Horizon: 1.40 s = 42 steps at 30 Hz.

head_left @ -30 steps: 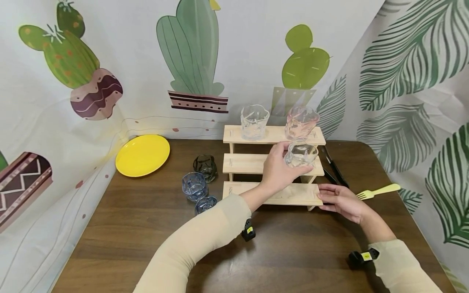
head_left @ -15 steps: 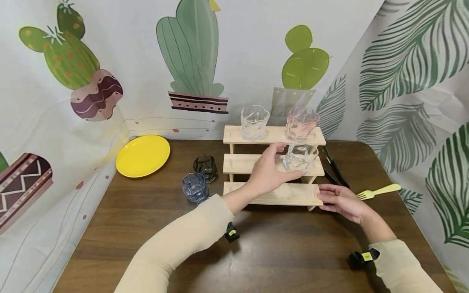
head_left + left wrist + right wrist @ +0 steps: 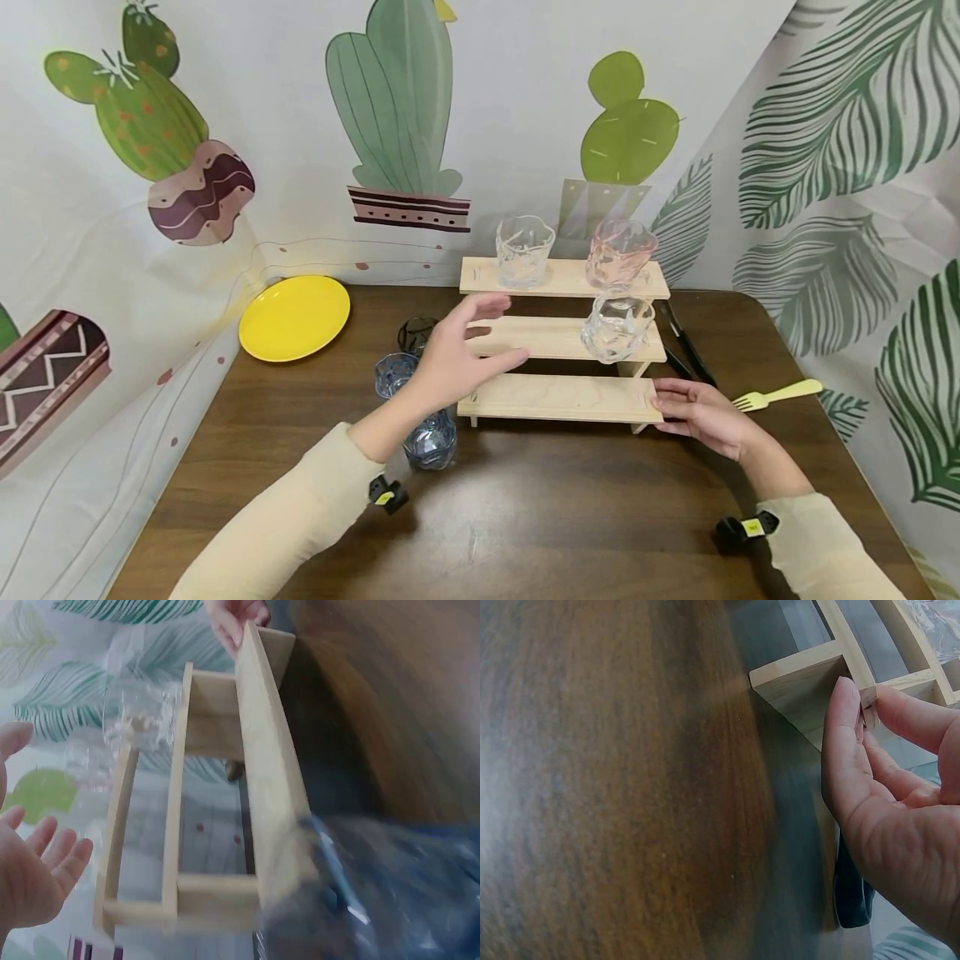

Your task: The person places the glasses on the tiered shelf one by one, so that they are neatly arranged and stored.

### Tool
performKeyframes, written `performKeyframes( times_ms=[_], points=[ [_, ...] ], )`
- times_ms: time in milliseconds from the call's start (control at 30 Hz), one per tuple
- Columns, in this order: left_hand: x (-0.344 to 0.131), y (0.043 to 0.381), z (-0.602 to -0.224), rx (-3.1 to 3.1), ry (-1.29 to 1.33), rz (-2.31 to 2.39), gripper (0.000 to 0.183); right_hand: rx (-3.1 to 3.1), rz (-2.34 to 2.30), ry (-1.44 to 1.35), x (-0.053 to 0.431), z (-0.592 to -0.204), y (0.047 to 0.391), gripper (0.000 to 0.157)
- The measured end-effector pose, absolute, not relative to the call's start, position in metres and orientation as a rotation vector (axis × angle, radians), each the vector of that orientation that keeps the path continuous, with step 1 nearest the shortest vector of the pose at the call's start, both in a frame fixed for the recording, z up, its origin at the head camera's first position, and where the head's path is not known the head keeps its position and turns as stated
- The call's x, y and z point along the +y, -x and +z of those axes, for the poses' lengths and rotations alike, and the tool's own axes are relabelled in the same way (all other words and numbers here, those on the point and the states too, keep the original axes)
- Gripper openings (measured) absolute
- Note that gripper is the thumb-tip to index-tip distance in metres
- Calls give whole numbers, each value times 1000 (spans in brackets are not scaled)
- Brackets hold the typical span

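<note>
A three-tier wooden shelf (image 3: 555, 398) stands on the table. My right hand (image 3: 705, 417) pinches the right end of its lowest board, as the right wrist view also shows at the board (image 3: 866, 697). A clear wavy glass (image 3: 617, 329) stands at the right of the middle tier. On the top tier are another clear glass (image 3: 525, 254) and a pink-tinted glass (image 3: 621, 257). My left hand (image 3: 453, 354), fingers spread and holding nothing, hovers left of the shelf. Beneath or beside it are two blue glasses (image 3: 431, 442) and a dark glass (image 3: 417, 332), partly hidden by the hand and arm.
A yellow plate (image 3: 295, 318) lies at the table's back left. Right of the shelf are a pale yellow fork (image 3: 777, 395) and a long black object (image 3: 686, 346). Patterned cloth (image 3: 517, 100) hangs close behind the table (image 3: 540, 525).
My left hand has let go of the clear glass on the middle tier and drawn away to the left. My right hand has stayed on the shelf's end.
</note>
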State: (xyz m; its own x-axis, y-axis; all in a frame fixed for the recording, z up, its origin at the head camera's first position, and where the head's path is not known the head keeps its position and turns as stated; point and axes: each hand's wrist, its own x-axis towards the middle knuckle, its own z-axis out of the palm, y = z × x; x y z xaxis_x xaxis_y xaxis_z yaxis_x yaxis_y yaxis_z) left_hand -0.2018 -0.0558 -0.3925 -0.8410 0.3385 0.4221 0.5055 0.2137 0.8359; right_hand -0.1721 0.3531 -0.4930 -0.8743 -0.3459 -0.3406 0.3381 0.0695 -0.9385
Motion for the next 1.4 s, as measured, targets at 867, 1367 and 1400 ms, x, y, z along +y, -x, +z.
performKeyframes(
  times_ms=[867,1367,1400],
  points=[
    [-132,94,-463,-2171,327,-1647,74,1877,-1866,5,355,-496,171,64],
    [-127,86,-501,-2366,93,-1723,100,1891,-1845,-10,353,-494,172,66],
    [-129,88,-507,-2377,92,-1725,100,1888,-1846,-6,353,-493,172,67]
  ],
)
